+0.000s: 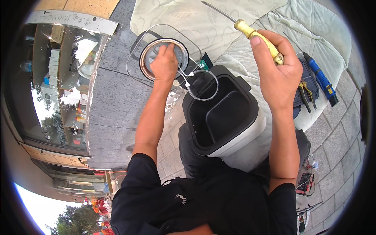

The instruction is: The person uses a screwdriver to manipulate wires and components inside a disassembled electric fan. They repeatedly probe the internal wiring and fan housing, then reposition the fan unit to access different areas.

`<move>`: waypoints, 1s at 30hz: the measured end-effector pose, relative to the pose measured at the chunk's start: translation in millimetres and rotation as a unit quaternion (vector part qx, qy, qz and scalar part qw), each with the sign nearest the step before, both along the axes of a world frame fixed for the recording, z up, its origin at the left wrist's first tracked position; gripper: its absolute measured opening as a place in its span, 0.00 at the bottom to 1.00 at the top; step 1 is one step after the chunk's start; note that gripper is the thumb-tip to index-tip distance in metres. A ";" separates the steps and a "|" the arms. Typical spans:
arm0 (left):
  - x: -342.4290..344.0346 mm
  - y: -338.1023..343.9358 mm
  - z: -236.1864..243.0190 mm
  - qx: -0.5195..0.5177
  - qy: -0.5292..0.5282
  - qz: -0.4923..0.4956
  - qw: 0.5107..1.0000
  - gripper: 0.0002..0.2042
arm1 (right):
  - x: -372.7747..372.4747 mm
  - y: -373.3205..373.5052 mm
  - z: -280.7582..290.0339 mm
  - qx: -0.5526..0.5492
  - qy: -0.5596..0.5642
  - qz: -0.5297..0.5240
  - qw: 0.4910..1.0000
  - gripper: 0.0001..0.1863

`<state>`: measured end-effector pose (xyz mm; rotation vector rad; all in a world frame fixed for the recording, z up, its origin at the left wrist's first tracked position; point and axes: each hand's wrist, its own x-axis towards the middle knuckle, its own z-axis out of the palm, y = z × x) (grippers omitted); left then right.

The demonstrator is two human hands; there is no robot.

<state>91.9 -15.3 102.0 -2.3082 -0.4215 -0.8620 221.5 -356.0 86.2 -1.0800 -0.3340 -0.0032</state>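
In my right hand (279,70) is a screwdriver (270,45) with a worn yellow handle, its metal shaft pointing up and left. My left hand (164,62) reaches into a round, metal-rimmed part (145,69) with a grey inside. Its fingers are bent and drawn together at the middle; the fingertips' exact hold is partly hidden. A thin wire frame (127,64) surrounds this part. From it, pale wires with white connectors (187,84) loop over a black-lined appliance housing (213,113) between my knees, whose outer shell is white and whose deep cavity faces up.
A pale quilted cloth (321,27) spreads ahead and right. On it lie a blue pen-shaped tool (319,76), pliers with yellow-black handles (307,96) and a dark tray (309,72). A red-and-black meter (304,183) sits low right. Glass shopfront (62,90) stands left.
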 end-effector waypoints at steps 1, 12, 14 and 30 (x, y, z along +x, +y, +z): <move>-0.4 0.8 1.7 0.007 0.006 -0.007 1.000 0.10 | -0.2 -0.3 0.3 0.000 0.000 0.000 1.000 0.18; -3.9 6.6 7.4 0.026 0.031 -0.027 0.999 0.09 | -6.8 2.5 0.7 -0.007 -0.006 0.051 0.999 0.19; -4.5 8.3 2.1 -0.012 0.007 -0.012 1.000 0.08 | -11.0 3.1 0.2 -0.056 -0.026 0.077 0.995 0.18; -2.1 4.6 13.3 -0.099 0.020 0.008 0.995 0.11 | -29.9 106.7 -9.1 -0.219 -0.304 0.093 0.923 0.17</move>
